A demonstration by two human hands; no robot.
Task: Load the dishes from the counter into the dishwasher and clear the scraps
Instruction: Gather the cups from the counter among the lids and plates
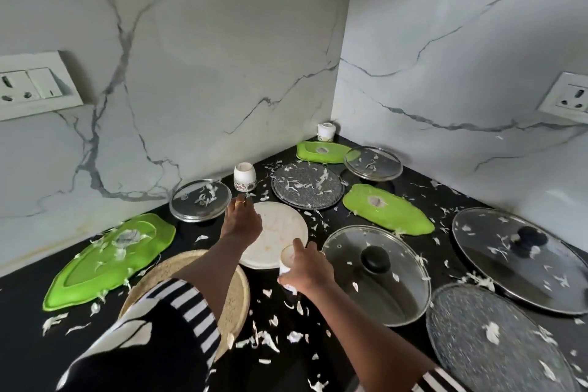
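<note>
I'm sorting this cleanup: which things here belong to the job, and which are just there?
Job: white plate, green trays, glass lids, speckled plates, cup in the right hand, other cups, woven tray, scraps.
Just there: wall sockets.

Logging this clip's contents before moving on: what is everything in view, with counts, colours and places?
trays: 3, green; left, back, right of centre
glass lids: 4, clear; two small at back, two black-knobbed at right
speckled plates: 2, grey; back, front right
white plate: 1, white; centre
woven plate: 1, tan; under left arm
cups: 3, white; corner, by left wall, in right hand
scraps: many, white; all over counter
counter: 1, black; underneath everything
sockets: 2, white; one per wall
walls: 2, white veined; behind
left hand: reaching toward cup by wall
right hand: gripping a cup
</note>
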